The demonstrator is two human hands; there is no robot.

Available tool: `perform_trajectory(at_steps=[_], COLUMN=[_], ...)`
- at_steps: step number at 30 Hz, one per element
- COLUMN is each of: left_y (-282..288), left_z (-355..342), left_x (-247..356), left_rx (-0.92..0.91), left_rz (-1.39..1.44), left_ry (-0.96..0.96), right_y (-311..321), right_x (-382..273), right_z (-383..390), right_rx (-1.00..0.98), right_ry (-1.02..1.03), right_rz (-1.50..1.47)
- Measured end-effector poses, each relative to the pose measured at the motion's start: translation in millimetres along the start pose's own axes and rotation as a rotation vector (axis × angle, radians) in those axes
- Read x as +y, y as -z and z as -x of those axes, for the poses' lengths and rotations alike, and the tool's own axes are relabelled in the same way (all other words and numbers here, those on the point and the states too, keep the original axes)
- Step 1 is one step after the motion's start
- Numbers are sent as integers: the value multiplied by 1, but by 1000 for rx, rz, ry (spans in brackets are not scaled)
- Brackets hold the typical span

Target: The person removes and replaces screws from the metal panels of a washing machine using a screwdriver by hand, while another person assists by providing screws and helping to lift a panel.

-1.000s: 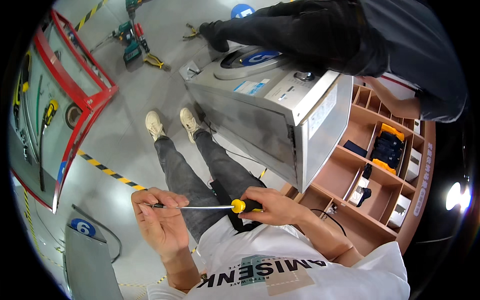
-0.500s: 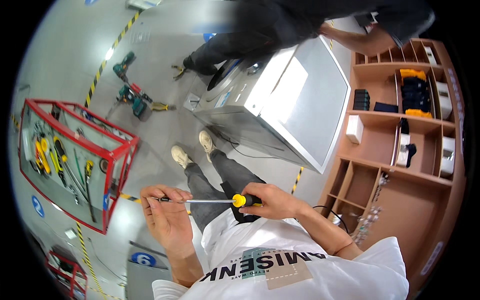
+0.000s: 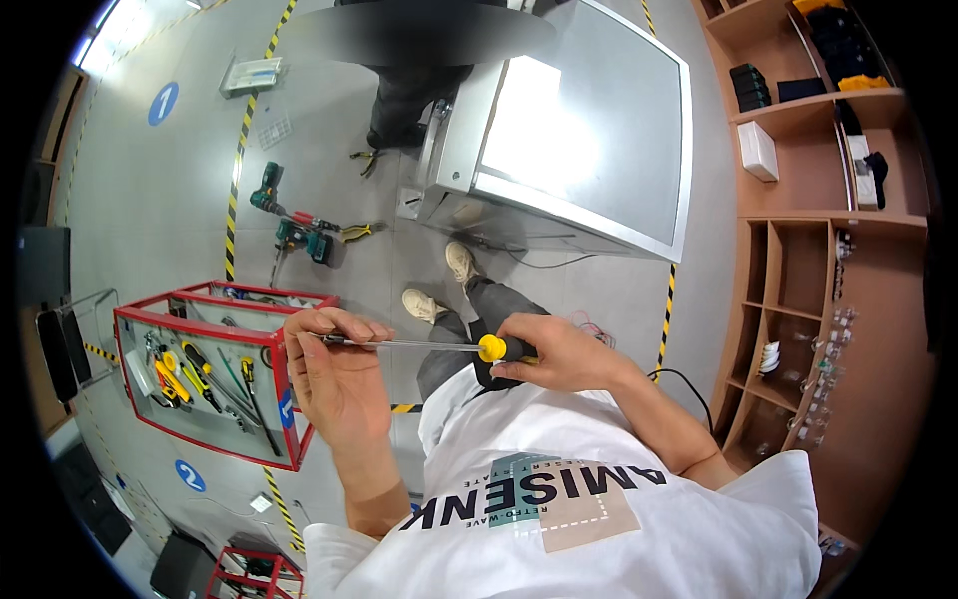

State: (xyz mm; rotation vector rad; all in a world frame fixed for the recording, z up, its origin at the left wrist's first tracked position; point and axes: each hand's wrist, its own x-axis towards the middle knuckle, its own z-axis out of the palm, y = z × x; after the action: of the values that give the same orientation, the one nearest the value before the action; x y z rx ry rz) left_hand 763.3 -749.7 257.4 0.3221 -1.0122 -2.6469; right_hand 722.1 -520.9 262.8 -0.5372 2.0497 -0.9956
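Observation:
A screwdriver (image 3: 429,346) with a yellow and black handle and a long thin metal shaft lies level in front of my white shirt. Wrapped round its handle are the fingers of my right hand (image 3: 569,354). My left hand (image 3: 344,399), palm turned up, pinches the dark tip end between thumb and fingers; whether a small part sits at that tip I cannot tell. Beyond my feet stands a silver-grey front-loading washing machine (image 3: 639,150), apart from both hands.
On the left is a red-framed tool case (image 3: 210,435) with several hand tools. Two green cordless drills (image 3: 264,190) and yellow-handled pliers (image 3: 356,232) lie on the floor. Another person (image 3: 399,105) is beside the machine. A brown compartment shelf (image 3: 798,217) runs along the right.
My view has swung, so the washing machine sits higher in the picture and the tool case further right. Both hands keep the same hold on the screwdriver.

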Motion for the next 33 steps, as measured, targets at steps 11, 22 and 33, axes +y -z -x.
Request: perform_trajectory(at_steps=[11, 22, 33], left_y=[-30, -122, -187], left_z=[-3, -14, -6], left_x=[0, -45, -108], left_rx=[-62, -249, -301], left_rz=[19, 67, 105], left_ry=[64, 187, 279], right_y=[-5, 47, 103], right_x=[18, 59, 114], right_z=[7, 43, 84], right_rx=[1, 119, 28], right_ry=[90, 141, 212], right_rz=[-147, -245, -322])
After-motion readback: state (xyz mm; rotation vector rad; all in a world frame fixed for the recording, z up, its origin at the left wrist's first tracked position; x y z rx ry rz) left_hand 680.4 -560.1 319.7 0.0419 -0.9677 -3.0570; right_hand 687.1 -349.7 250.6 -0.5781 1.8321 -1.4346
